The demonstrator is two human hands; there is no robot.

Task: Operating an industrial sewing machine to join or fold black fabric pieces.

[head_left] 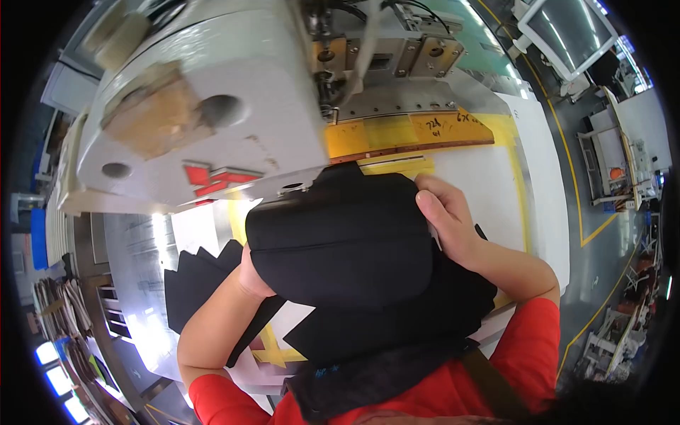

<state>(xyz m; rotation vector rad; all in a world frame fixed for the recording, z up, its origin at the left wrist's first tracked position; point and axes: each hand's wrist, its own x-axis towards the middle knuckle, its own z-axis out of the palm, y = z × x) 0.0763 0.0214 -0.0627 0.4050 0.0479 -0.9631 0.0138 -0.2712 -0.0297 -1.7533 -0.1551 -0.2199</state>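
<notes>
Nearest of all, a bundle of dark fabric point(368, 382) lies bunched against the person's red-sleeved chest, spilling up onto the table. Just beyond it sits the rounded black fabric piece point(340, 244), a padded, cap-like shape held up in front of the sewing machine. The right hand point(446, 216) grips its right edge, thumb pressed on the top face and fingers curled out of sight behind it. The left hand point(251, 276) is tucked under the piece's left side, mostly hidden; it seems to support the cloth from beneath, but how far the fingers are closed cannot be told. Below the piece, more flat black fabric point(425, 304) spreads to the right under the right forearm. To the left, a stack of black cut pieces point(202, 273) with pointed corners fans out on the white table point(489, 184). A yellow marking point(273, 348) shows on the table near the left elbow. Farther off, the big white sewing machine head point(205, 113) looms over the work, with its metal needle area point(375, 64) to the right and a yellow template plate point(411, 134) lying just behind the held piece. Far right, the grey floor with yellow lines point(588, 212) runs past other workstations.
</notes>
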